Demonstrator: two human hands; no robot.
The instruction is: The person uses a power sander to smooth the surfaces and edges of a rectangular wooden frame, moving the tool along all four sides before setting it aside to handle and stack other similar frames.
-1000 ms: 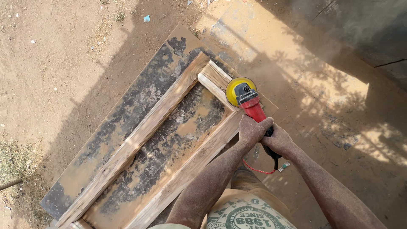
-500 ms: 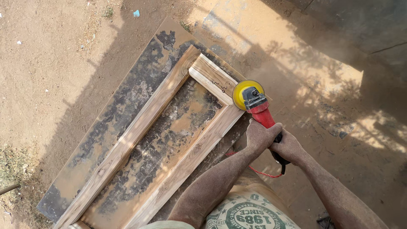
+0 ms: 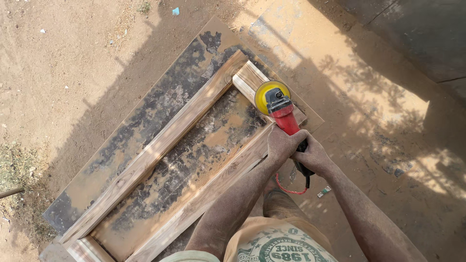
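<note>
Ahead of both hands' fingers (image 3: 286, 140), grinder (image 3: 280, 107) seemingly touches frame (image 3: 194, 121).

Both arms reach forward from the bottom of the view, bare and coated in dust (forearms included); the left hand (image 3: 281, 143) is closed in a full grip, knuckles up, fingers wrapped under; the right hand (image 3: 313, 156) is clasped just behind and touching it, also curled tight; the left forearm angles up from lower left, the right from lower right; the wrists meet nearly together.
</note>
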